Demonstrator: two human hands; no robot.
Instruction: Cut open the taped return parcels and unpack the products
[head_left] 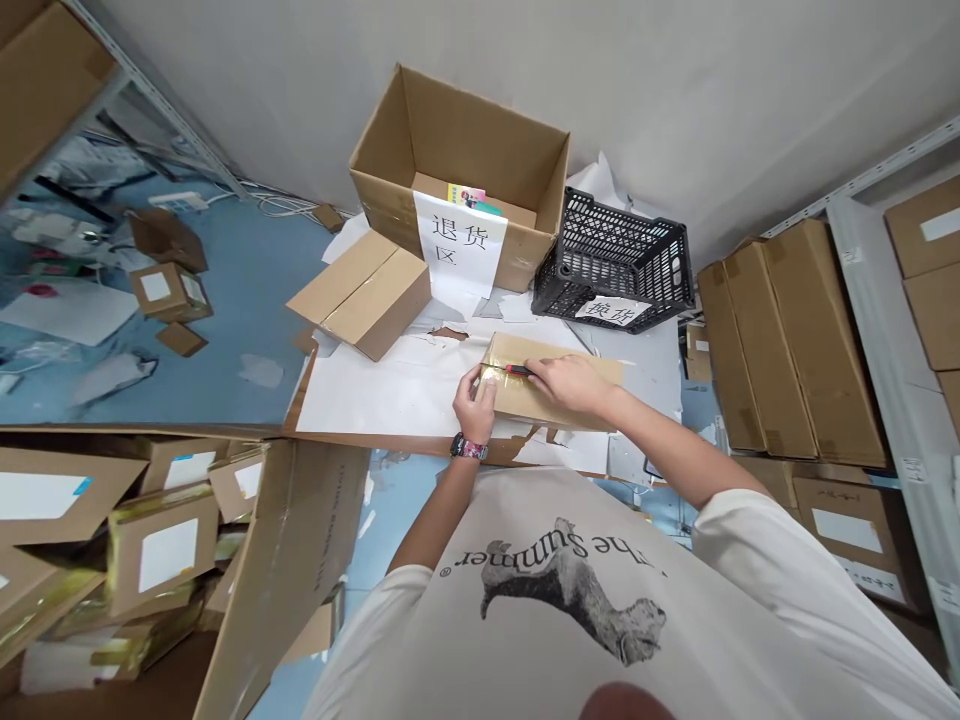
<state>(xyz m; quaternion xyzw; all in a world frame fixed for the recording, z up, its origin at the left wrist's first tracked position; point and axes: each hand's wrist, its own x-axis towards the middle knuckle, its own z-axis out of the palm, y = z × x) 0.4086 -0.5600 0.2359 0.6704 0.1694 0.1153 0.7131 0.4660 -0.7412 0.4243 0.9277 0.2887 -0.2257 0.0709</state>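
The left hand (475,403) holds the carton (517,402) by its taped end on the surface (375,392), seemingly steadying it against the cutter (517,370) gripped low in the right hand (568,381).

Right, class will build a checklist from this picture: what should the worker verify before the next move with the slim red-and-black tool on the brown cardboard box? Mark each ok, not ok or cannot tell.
1. Right hand has a closed grip on the slim red-and-black tool: ok.
2. Left hand touches the brown cardboard box at its left end: ok.
3. Left hand well clear of the tool's tip: not ok; the tip points toward that end, close to the fingers.
4. Box supported from below: ok; it lies on the table covered with white paper.
5. Shiny yellowish tape cut through: cannot tell.
6. Box contents safe from the tip: cannot tell; they are hidden.
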